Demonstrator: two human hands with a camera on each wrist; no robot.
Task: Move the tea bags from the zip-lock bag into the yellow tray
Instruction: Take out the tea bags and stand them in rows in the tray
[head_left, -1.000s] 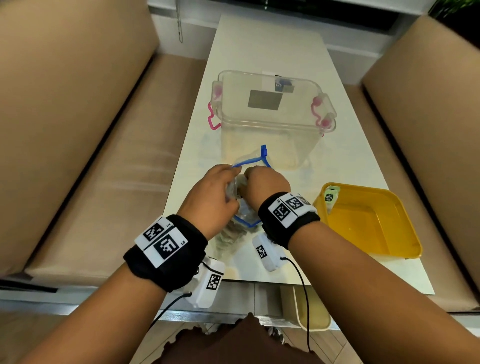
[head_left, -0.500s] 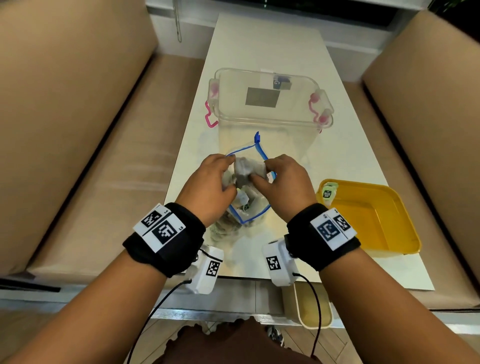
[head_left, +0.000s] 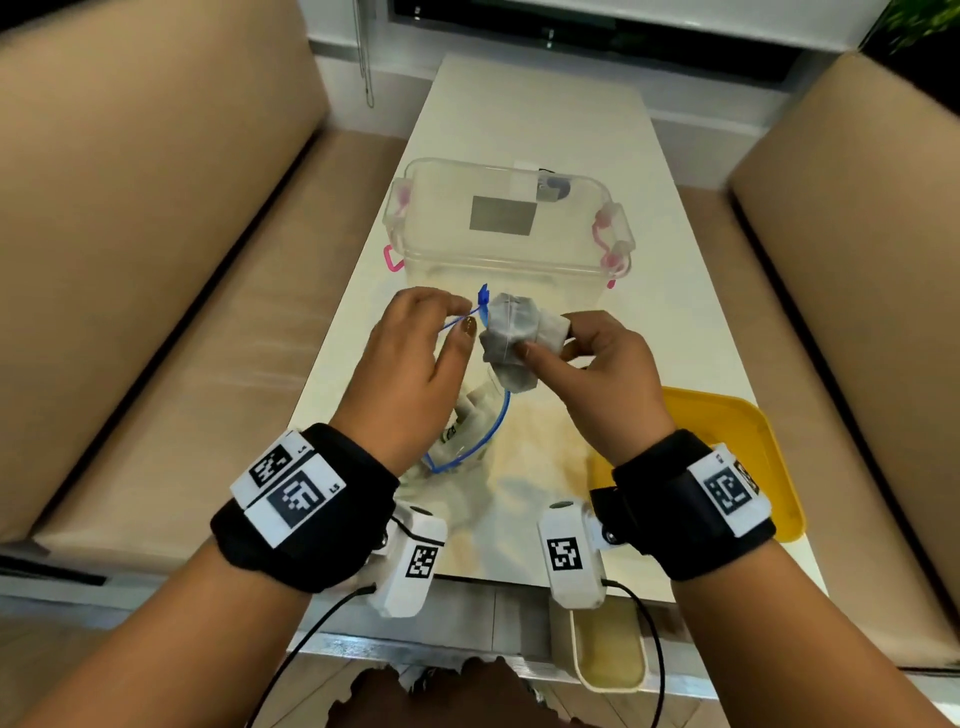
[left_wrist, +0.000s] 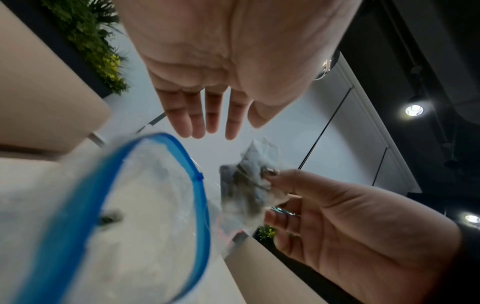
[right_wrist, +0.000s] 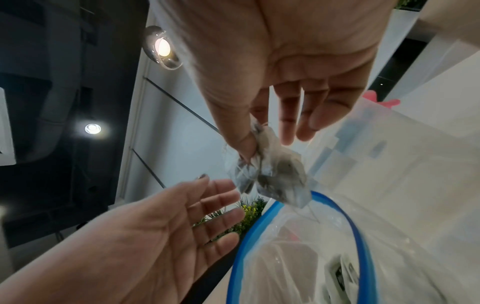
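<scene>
My right hand (head_left: 566, 349) pinches a crumpled clump of grey-white tea bags (head_left: 511, 338) between thumb and forefinger, just above the mouth of the zip-lock bag (head_left: 470, 436). The bag is clear with a blue rim, stands open on the table, and still holds more tea bags (head_left: 470, 410). My left hand (head_left: 434, 325) hovers beside the rim with straight fingers, holding nothing. The left wrist view shows those fingers (left_wrist: 207, 121) spread above the bag's rim (left_wrist: 200, 179). In the right wrist view the clump (right_wrist: 272, 176) hangs from my thumb. The yellow tray (head_left: 727, 431) lies at the right, partly behind my right wrist.
A clear lidded plastic box (head_left: 509, 223) with pink latches stands just behind the hands on the white table (head_left: 545, 119). Beige sofas flank the table on both sides. A small cream bin (head_left: 608, 654) sits below the table's near edge.
My right hand has drawn the clump of tea bags up out of the zip-lock bag. My left hand has let go of the bag's mouth and opened.
</scene>
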